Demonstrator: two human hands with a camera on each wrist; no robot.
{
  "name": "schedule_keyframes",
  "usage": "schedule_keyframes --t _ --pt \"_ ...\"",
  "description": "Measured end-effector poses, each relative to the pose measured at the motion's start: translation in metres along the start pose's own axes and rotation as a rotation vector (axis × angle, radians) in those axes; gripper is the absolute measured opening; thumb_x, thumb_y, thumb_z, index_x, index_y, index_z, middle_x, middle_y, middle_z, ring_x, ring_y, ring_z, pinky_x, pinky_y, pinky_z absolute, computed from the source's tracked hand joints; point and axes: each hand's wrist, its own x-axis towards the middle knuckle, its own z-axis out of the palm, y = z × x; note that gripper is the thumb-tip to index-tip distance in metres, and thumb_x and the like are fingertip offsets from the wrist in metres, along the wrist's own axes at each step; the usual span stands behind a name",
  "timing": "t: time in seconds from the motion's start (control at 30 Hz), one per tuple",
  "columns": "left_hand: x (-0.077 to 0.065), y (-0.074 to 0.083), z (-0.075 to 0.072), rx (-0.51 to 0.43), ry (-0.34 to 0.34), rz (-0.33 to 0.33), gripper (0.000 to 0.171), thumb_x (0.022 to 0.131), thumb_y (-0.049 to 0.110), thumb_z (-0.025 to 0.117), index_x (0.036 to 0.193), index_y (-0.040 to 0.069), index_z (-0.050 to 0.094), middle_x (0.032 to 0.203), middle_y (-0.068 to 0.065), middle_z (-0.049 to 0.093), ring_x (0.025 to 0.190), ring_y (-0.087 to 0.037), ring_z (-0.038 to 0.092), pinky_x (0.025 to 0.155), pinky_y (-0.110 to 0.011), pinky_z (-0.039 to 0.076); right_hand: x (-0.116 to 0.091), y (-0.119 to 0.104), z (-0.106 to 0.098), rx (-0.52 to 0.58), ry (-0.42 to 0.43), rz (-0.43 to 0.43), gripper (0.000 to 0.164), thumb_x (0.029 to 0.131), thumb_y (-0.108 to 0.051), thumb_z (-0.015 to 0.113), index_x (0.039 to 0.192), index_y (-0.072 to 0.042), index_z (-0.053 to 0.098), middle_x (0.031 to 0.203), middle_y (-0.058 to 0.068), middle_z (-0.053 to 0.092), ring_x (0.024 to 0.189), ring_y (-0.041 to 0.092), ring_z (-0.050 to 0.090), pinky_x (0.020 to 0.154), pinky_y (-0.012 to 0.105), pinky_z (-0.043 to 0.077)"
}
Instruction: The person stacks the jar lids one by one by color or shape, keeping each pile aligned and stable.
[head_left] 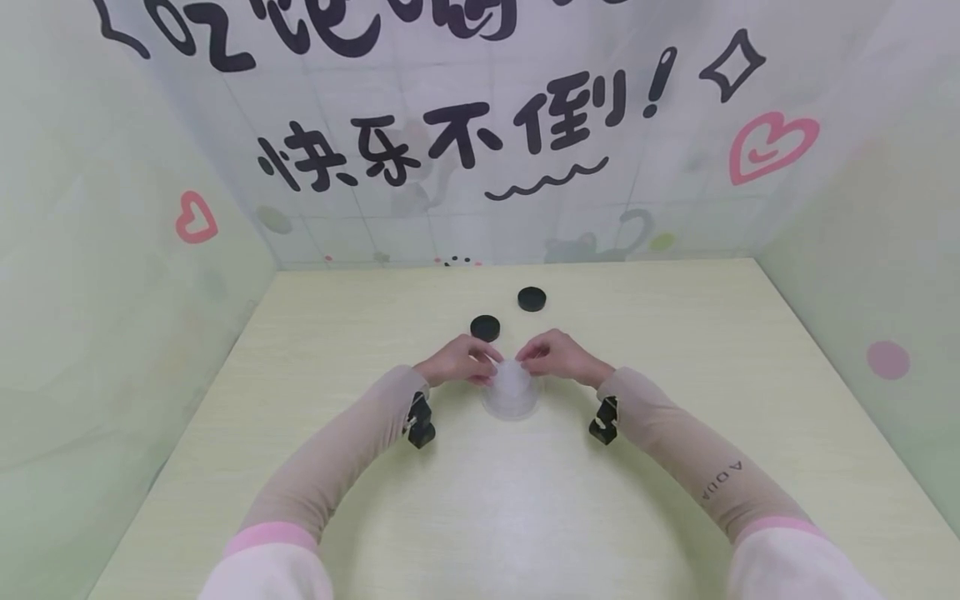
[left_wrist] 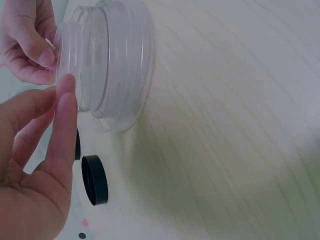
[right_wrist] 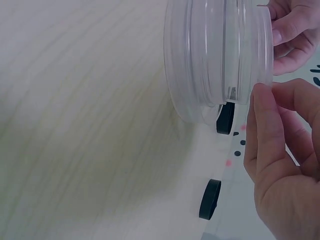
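Note:
A clear plastic jar (head_left: 512, 400) with a wide base and narrower neck stands on the table between both hands. At its mouth, a translucent cap-like piece (left_wrist: 68, 55) with a raised rim sits at the neck; whether it is seated cannot be told. My left hand (head_left: 463, 360) pinches the rim of this piece from the left side with thumb and fingertips. From the opposite side, my right hand (head_left: 561, 357) pinches the same rim, as the right wrist view shows the cap-like piece (right_wrist: 263, 45) between the fingers.
Two round black lids lie beyond the hands: the nearer lid (head_left: 485, 327) by the left hand, the farther lid (head_left: 532, 299) toward the back wall. Printed cloth walls (head_left: 450, 208) enclose the pale wooden table (head_left: 495, 517) at the back and sides.

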Motion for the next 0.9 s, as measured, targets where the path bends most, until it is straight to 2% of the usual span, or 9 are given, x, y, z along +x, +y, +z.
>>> schedule_keyframes --t 0.23,0.5,0.63,0.77,0.9 --pt "-0.001 -0.001 0.002 0.001 0.009 -0.001 0.024 0.081 0.000 0.060 0.105 -0.003 0.061 0.087 -0.013 0.059 0.068 -0.016 0.062 0.066 -0.027 0.053 -0.001 0.001 0.002 0.005 -0.008 0.012 0.017 0.081 -0.003 0.061 0.095 0.006 0.064 0.091 0.014 0.065 0.077 0.016 0.061 0.070 0.027 0.051" --pt "-0.004 0.002 0.004 0.021 0.014 0.005 0.023 0.080 -0.001 0.061 0.103 -0.004 0.061 0.084 -0.013 0.058 0.066 -0.015 0.061 0.065 -0.026 0.052 0.000 0.003 0.004 -0.077 -0.010 -0.013 0.020 0.082 -0.003 0.060 0.097 0.009 0.062 0.093 0.019 0.063 0.078 0.019 0.058 0.067 0.027 0.050" --pt "-0.004 0.002 0.005 0.030 0.012 0.007 0.023 0.080 0.000 0.061 0.103 -0.004 0.061 0.085 -0.013 0.058 0.066 -0.015 0.061 0.065 -0.026 0.052 0.000 0.005 0.004 -0.097 -0.011 -0.029 0.018 0.081 -0.005 0.061 0.095 0.005 0.065 0.091 0.015 0.065 0.076 0.017 0.057 0.066 0.026 0.049" --pt "-0.003 0.001 0.005 0.033 0.005 0.004 0.023 0.080 0.000 0.061 0.103 -0.003 0.062 0.085 -0.013 0.058 0.066 -0.015 0.061 0.065 -0.026 0.052 0.000 0.009 0.001 -0.078 -0.034 -0.090 0.014 0.080 -0.011 0.064 0.091 -0.002 0.068 0.086 0.007 0.066 0.073 0.014 0.057 0.063 0.025 0.049" --pt "-0.001 0.001 0.004 0.045 0.002 0.008 0.023 0.080 0.000 0.062 0.102 -0.002 0.062 0.084 -0.012 0.059 0.066 -0.014 0.061 0.064 -0.026 0.052 0.001 0.010 0.000 -0.080 -0.044 -0.110 0.014 0.079 -0.012 0.064 0.090 -0.004 0.068 0.082 0.005 0.066 0.073 0.014 0.057 0.063 0.026 0.049"
